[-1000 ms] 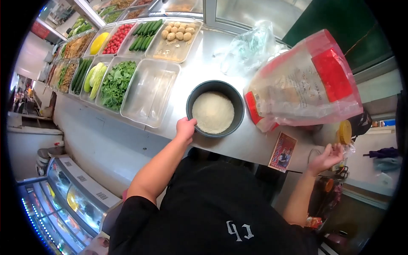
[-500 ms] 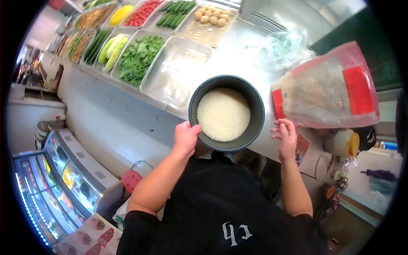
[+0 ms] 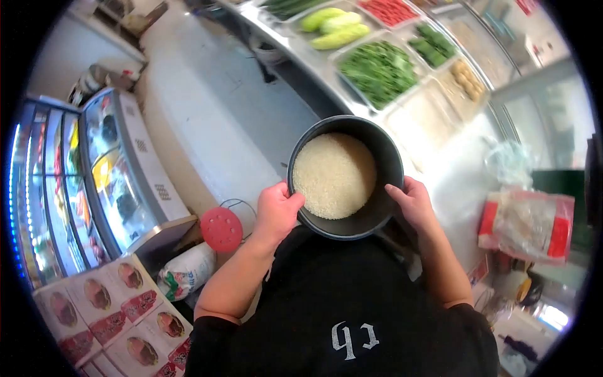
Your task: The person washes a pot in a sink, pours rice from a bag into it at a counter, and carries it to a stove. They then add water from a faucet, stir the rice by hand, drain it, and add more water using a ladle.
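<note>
Dark round pot of pale grain, gripped at both sides

Pot: deep, cylindrical, thin-rimmed; dark grey, smooth inner wall; mouth turned up toward the camera. Location: in front of the black shirt, between the two hands, with the floor and the table showing beyond it.

Contents: dry, rice-like grain, off-white, fine and granular, its surface lying nearer the left side of the pot.

Grip, left hand: closed on the pot's rim, thumb over the edge. Grip, right hand: closed on the opposite side, thumb laid over the rim against the inner wall.

On the table, shallow rectangular trays: one of loose leafy greens; one of long, smooth, pale-green vegetables; one of small red pieces; one of dark-green vegetables; one of rounded tan pieces, blurred.

Also on the table: a crumpled, translucent plastic bag; near it, a larger clear bag with red panels, contents too unclear to tell.

At left: a round red perforated disc; a white printed sack; a glass-fronted display case.
</note>
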Demonstrator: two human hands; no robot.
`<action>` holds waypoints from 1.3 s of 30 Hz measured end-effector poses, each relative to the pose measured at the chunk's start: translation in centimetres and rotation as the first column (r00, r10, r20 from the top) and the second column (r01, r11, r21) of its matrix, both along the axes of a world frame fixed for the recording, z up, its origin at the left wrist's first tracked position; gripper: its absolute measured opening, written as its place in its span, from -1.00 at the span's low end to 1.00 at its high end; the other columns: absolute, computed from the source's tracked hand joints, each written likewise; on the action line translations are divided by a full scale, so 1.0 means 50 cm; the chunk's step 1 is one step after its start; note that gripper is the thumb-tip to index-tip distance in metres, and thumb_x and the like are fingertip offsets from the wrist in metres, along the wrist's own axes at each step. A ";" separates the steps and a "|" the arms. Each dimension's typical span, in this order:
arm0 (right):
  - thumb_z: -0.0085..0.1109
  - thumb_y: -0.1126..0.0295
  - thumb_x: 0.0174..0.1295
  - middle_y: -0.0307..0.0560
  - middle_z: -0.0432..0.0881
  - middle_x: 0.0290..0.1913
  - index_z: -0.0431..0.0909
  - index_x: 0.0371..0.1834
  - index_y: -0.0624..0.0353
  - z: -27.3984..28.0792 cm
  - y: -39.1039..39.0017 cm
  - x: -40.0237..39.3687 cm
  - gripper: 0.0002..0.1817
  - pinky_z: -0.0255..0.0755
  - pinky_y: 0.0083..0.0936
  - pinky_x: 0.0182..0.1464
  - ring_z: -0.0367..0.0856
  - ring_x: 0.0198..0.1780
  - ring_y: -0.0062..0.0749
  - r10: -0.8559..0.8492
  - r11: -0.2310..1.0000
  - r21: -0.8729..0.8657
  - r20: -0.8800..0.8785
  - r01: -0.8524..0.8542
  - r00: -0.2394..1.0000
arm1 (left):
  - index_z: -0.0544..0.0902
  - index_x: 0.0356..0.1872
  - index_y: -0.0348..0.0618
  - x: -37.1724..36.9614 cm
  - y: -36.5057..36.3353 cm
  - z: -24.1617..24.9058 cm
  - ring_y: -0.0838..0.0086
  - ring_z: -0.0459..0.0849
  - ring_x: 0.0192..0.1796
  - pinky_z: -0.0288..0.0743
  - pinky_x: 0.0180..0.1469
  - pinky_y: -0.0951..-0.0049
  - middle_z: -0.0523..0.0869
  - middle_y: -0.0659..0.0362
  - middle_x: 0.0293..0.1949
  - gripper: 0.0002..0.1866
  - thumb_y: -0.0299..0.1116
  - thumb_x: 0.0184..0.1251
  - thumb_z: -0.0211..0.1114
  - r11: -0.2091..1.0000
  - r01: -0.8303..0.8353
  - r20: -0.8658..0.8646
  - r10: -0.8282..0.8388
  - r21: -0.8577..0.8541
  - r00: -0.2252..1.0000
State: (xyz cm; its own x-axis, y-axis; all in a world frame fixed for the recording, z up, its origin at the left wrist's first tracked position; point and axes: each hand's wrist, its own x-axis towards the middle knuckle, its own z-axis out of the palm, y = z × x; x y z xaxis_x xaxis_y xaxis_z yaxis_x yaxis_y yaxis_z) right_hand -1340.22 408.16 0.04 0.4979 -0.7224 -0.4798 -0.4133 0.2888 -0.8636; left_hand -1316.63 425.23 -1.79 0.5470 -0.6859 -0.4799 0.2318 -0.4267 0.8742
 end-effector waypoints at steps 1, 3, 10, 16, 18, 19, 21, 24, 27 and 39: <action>0.13 0.42 0.25 -0.16 0.65 -0.28 0.53 -0.18 0.37 -0.002 0.004 0.055 -0.80 0.46 -0.59 -0.19 0.57 -0.28 -0.58 0.031 1.000 -0.002 0.008 -0.031 0.999 | 0.59 -0.45 -0.37 0.044 0.018 0.015 0.64 0.51 -0.47 0.36 -0.44 0.60 0.62 0.22 -0.49 -0.95 -0.60 0.05 0.20 1.000 -0.001 0.036 0.002 -0.024 0.999; 0.14 0.47 0.23 -0.15 0.66 -0.31 0.55 -0.21 0.37 -0.014 0.000 0.153 -0.83 0.46 -0.59 -0.20 0.58 -0.30 -0.56 0.136 0.991 0.027 -0.050 -0.134 0.990 | 0.59 -0.45 -0.37 0.125 0.046 0.051 0.66 0.49 -0.48 0.33 -0.45 0.61 0.61 0.25 -0.51 -0.95 -0.59 0.06 0.21 0.999 -0.022 0.076 0.025 -0.045 0.997; 0.20 0.44 0.10 -0.23 0.61 -0.48 0.59 -0.36 0.37 -0.053 -0.052 0.486 -0.83 0.38 -0.58 -0.33 0.49 -0.43 -0.62 0.312 0.950 -0.013 -0.065 -0.313 0.948 | 0.58 -0.51 -0.32 0.374 0.088 0.072 0.69 0.42 -0.52 0.28 -0.48 0.60 0.53 0.32 -0.60 -0.93 -0.52 0.05 0.25 0.981 -0.192 0.207 0.186 0.011 0.960; 0.14 0.53 0.13 -0.24 0.64 -0.42 0.59 -0.35 0.36 -0.089 -0.146 0.843 -0.90 0.41 -0.65 -0.28 0.55 -0.39 -0.64 0.425 0.905 0.001 -0.014 -0.425 0.905 | 0.53 -0.56 -0.35 0.671 0.028 0.051 0.59 0.52 -0.36 0.35 -0.38 0.52 0.58 0.17 -0.53 -0.87 -0.50 0.05 0.26 0.960 -0.278 0.264 0.263 0.021 0.928; 0.18 0.46 0.07 -0.26 0.59 -0.49 0.59 -0.43 0.38 -0.120 -0.193 0.979 -0.85 0.37 -0.59 -0.34 0.48 -0.43 -0.61 0.433 0.901 -0.018 -0.001 -0.433 0.901 | 0.49 -0.59 -0.37 0.790 -0.004 0.042 0.49 0.62 -0.21 0.42 -0.28 0.46 0.63 0.03 -0.46 -0.84 -0.50 0.06 0.25 0.947 -0.322 0.227 0.310 0.016 0.923; 0.17 0.45 0.06 -0.27 0.58 -0.50 0.58 -0.42 0.38 -0.164 -0.232 1.045 -0.84 0.37 -0.58 -0.34 0.47 -0.43 -0.60 0.490 0.870 -0.055 -0.001 -0.489 0.872 | 0.48 -0.61 -0.37 0.855 -0.020 0.029 0.36 0.61 -0.04 0.44 -0.20 0.42 0.65 -0.02 -0.37 -0.83 -0.50 0.05 0.25 0.946 -0.318 0.264 0.294 0.054 0.919; 0.15 0.50 0.07 -0.25 0.61 -0.46 0.59 -0.38 0.36 -0.140 -0.274 1.227 -0.87 0.38 -0.60 -0.31 0.51 -0.41 -0.60 0.522 0.853 0.006 0.013 -0.523 0.853 | 0.46 -0.62 -0.37 0.994 -0.063 0.056 0.24 0.60 0.12 0.46 -0.12 0.39 0.67 -0.08 -0.27 -0.81 -0.50 0.05 0.26 0.935 -0.340 0.309 0.295 0.101 0.904; 0.13 0.54 0.07 -0.23 0.63 -0.43 0.60 -0.36 0.34 -0.089 -0.314 1.461 -0.89 0.39 -0.62 -0.29 0.53 -0.39 -0.58 0.562 0.824 0.079 0.015 -0.562 0.827 | 0.44 -0.64 -0.37 1.176 -0.096 0.093 0.09 0.39 0.32 0.44 0.01 0.32 0.66 -0.12 -0.15 -0.79 -0.49 0.03 0.27 0.903 -0.340 0.289 0.263 0.263 0.921; 0.18 0.50 0.08 -0.24 0.62 -0.46 0.61 -0.38 0.33 -0.084 -0.359 1.692 -0.89 0.37 -0.62 -0.30 0.51 -0.41 -0.59 0.725 0.681 -0.043 -0.096 -0.731 0.682 | 0.41 -0.65 -0.37 1.349 -0.105 0.120 0.37 0.65 -0.27 0.42 -0.31 0.43 0.64 0.05 -0.32 -0.78 -0.50 0.01 0.26 0.861 -0.485 0.355 0.410 0.153 0.840; 0.19 0.48 0.06 -0.23 0.61 -0.49 0.62 -0.42 0.31 -0.059 -0.573 2.532 -0.89 0.33 -0.63 -0.40 0.50 -0.47 -0.59 0.612 0.783 -0.027 -0.150 -0.622 0.776 | 0.40 -0.64 -0.35 2.280 -0.341 0.057 0.34 0.51 -0.51 0.37 -0.42 0.33 0.60 0.07 -0.41 -0.79 -0.46 0.01 0.23 0.917 -0.399 0.368 0.362 0.026 0.856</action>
